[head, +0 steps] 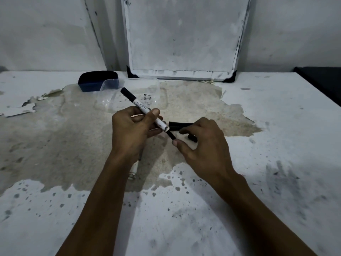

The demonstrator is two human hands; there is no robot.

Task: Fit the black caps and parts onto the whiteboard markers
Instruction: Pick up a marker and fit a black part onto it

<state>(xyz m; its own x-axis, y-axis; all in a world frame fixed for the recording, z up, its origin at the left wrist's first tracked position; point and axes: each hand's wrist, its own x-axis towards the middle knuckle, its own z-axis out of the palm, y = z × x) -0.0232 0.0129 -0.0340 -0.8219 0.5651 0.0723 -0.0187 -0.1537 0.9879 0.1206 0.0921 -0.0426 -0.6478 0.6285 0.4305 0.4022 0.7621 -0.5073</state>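
Observation:
My left hand (132,130) grips a whiteboard marker (147,111) around its white barrel, held slanting above the table. Its black rear end points up-left toward the tub. A black nib section (171,135) sticks out of the barrel's lower right end. My right hand (202,145) hovers just right of that section, with the thumb tip touching its end and the index finger curled apart above it. A loose black cap (177,124) lies on the table behind my right fingers, and another black part (192,138) shows under them. A second white marker barrel (133,170) lies partly hidden under my left forearm.
An empty clear plastic tub (114,100) stands behind the marker, with a dark blue board eraser (92,84) to its left. A framed whiteboard (184,74) leans on the wall at the back. The table (276,126) is white with worn, peeling patches.

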